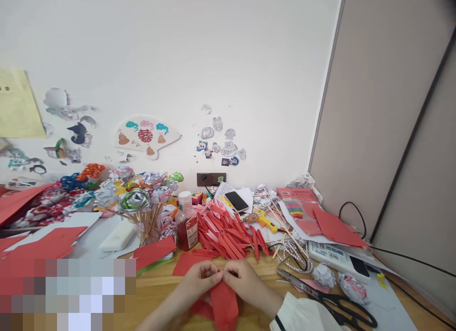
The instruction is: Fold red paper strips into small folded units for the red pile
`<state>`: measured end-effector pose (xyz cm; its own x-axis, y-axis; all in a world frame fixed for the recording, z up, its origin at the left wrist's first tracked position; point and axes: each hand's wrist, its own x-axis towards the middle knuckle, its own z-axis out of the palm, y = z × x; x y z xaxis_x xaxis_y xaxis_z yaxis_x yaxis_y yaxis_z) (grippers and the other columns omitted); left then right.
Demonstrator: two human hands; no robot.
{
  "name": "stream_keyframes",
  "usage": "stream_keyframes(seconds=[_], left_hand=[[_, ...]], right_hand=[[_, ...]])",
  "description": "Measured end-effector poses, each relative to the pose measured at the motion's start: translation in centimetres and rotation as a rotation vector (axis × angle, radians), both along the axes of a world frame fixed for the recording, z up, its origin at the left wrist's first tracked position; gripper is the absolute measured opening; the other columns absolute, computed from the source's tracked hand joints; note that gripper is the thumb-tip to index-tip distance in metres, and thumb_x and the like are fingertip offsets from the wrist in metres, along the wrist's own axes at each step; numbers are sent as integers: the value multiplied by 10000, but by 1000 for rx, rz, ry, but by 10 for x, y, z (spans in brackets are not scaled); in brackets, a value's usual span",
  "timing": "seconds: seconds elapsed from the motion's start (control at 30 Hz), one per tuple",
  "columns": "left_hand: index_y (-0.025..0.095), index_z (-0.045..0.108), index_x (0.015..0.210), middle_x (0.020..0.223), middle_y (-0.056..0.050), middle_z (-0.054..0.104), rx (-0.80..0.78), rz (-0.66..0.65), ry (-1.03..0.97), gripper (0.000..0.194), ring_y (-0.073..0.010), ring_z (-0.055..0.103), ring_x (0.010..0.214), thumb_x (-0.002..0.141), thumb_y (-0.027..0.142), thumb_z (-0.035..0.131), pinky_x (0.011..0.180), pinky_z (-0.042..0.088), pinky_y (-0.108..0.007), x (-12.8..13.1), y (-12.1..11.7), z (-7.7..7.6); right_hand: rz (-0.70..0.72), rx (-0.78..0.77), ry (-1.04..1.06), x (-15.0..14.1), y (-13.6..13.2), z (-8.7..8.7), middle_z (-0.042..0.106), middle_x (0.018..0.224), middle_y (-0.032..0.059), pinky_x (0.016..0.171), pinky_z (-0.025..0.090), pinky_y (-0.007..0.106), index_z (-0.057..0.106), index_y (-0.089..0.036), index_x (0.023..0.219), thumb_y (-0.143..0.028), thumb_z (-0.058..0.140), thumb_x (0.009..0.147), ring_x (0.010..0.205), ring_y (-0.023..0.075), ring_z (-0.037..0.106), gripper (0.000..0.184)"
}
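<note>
Close together near the table's front edge, my left hand (204,279) and my right hand (242,279) both pinch the top of a sheet of red paper (224,305). Its lower part hangs down toward me and looks folded or curved. Another piece of red paper (202,310) shows beneath it on the wooden table. Just beyond my hands lies a flat red sheet (185,263). Behind that is a heap of folded red paper strips (228,231). A pair of scissors (327,297) with black handles lies beside my right forearm.
A bottle of red liquid (186,226) stands left of the strips. Behind them are a phone (236,201) and a yellow glue gun (267,222). Bead strings (294,256) and crumpled paper balls (323,275) lie right. Paper flowers (135,200) crowd the back left. A blurred block covers the lower left.
</note>
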<state>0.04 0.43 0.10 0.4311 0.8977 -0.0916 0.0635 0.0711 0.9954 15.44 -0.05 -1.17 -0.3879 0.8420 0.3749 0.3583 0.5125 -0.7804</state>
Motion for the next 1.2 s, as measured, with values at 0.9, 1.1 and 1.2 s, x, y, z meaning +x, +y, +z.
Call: stream_keyframes(seconds=[0.9,1.1,1.2], left_hand=[[157,416,571,456,74,468,59,-52,-32,352,-67,464,382,570,424,645,393,424,-205,-2,-3,-1],[160,411,546,436,82,430,92,-51,-8,374,-65,447,367,572,469,620,376,390,-192,-1,-6,5],[164,407,529,422,84,415,116,-58,2,382,-60,436,354,585,490,597,367,367,-179,1,-8,11]], right_hand=[[96,-121,137,1,-9,12,350,548,-46,482,261,185,423,-151,558,-354,434,780,525,78,333,300],[127,-118,115,2,-9,12,338,549,-47,475,255,184,416,-147,552,-390,414,787,520,75,319,338],[142,-97,108,2,-8,11,321,545,-48,469,245,185,394,-151,541,-392,403,792,520,74,308,349]])
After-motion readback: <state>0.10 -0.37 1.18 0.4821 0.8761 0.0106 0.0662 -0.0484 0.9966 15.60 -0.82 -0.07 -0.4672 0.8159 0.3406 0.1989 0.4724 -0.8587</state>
